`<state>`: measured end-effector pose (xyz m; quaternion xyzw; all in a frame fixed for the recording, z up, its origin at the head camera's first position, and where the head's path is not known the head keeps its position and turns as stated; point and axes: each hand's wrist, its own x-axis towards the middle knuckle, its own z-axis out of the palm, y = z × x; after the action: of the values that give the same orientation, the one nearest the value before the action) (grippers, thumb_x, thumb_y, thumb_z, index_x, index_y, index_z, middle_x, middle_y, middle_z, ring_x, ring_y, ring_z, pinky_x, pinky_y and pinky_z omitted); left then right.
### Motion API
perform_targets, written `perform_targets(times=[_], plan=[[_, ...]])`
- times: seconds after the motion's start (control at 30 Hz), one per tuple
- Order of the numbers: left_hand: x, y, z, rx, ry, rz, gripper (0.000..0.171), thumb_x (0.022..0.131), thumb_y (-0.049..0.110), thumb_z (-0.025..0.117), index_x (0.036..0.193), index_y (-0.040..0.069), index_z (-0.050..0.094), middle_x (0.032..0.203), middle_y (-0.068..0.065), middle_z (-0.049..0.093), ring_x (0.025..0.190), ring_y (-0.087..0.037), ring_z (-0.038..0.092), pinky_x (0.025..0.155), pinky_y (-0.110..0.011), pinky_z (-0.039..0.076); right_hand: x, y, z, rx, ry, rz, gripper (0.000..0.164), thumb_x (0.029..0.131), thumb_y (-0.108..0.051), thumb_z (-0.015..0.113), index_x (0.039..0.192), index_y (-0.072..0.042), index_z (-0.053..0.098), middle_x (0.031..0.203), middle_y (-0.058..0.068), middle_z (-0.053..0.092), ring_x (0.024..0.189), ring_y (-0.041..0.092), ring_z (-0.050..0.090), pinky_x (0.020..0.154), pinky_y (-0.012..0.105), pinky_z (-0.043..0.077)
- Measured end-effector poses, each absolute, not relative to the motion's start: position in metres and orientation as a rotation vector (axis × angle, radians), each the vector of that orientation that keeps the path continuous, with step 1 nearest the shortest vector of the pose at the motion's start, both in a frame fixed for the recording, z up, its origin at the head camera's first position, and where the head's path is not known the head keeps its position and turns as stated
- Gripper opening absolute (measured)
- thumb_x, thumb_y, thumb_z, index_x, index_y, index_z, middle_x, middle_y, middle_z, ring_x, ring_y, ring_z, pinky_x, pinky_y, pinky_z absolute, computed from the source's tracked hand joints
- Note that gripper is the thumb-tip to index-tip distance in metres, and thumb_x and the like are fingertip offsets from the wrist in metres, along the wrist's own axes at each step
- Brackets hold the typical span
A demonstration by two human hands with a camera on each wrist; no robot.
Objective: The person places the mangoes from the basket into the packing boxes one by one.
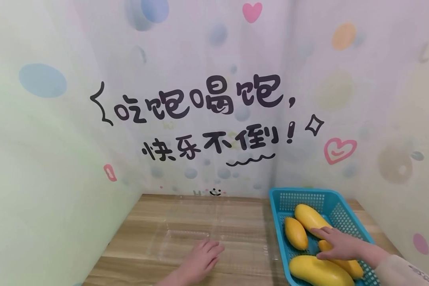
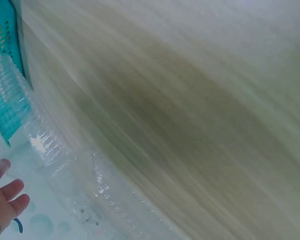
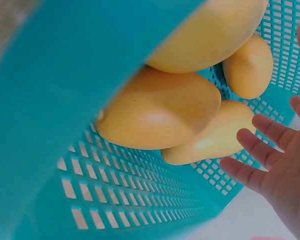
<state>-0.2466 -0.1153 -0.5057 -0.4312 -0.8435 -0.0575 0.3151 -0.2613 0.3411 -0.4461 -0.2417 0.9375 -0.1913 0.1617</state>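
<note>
Several yellow mangoes (image 1: 296, 233) lie in a blue plastic basket (image 1: 300, 191) at the right of the table. My right hand (image 1: 343, 243) is over the basket with its fingers spread, overlapping two of the mangoes in the head view. In the right wrist view its fingertips reach toward a pale yellow mango (image 3: 220, 137), and nothing is held. Near the middle of the table is a see-through plastic container (image 1: 187, 232). My left hand (image 1: 200, 262) is at its near side, fingers loosely extended and holding nothing. In the left wrist view, the clear plastic (image 2: 55, 145) is beside the fingers.
The wood-grain table (image 1: 128, 238) meets a printed curtain-like backdrop (image 1: 214, 47) at the back and on both sides. The basket's perforated wall (image 3: 115, 185) rises around the mangoes. The container stands directly left of the basket.
</note>
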Motion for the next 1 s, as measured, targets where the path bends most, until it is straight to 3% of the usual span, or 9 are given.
perform_targets(times=[0.33,0.57,0.8,1.0], plan=[[-0.243,-0.118,-0.516,-1.218,-2.110,-0.041,0.030,0.069,0.023,0.074,0.098,0.017,0.067,0.091,0.004,0.064,0.083,-0.011,0.058,0.076,-0.027,0.046,-0.262,0.340,-0.455,-0.634,2.568,-0.554,0.069,0.081,-0.037,0.066,0.132,0.001,0.040,0.129,0.028,0.040,0.105,0.043,0.046,0.077,0.061,0.040],[-0.241,-0.116,-0.518,-1.214,-2.138,0.023,0.026,0.071,0.026,0.073,0.096,0.021,0.067,0.089,0.009,0.062,0.085,-0.009,0.056,0.077,-0.027,0.044,-0.275,0.353,-0.479,-0.757,2.522,-0.448,0.066,0.083,-0.044,0.060,0.138,-0.015,0.037,0.130,0.032,0.037,0.110,0.049,0.042,0.074,0.062,0.040],[-0.243,-0.114,-0.519,-1.224,-2.098,0.040,0.017,0.070,0.027,0.074,0.086,0.025,0.067,0.086,0.010,0.062,0.082,-0.008,0.055,0.074,-0.026,0.043,-0.265,0.339,-0.468,-0.681,2.516,-0.493,0.065,0.080,-0.038,0.066,0.132,-0.006,0.044,0.126,0.019,0.043,0.107,0.040,0.046,0.079,0.059,0.040],[-0.243,-0.116,-0.519,-1.245,-2.115,-0.020,0.019,0.069,0.018,0.070,0.086,0.025,0.068,0.086,0.009,0.064,0.082,-0.008,0.056,0.074,-0.026,0.044,-0.265,0.336,-0.469,-0.739,2.551,-0.406,0.060,0.080,-0.040,0.065,0.130,-0.012,0.046,0.121,0.014,0.049,0.101,0.031,0.051,0.076,0.053,0.043]])
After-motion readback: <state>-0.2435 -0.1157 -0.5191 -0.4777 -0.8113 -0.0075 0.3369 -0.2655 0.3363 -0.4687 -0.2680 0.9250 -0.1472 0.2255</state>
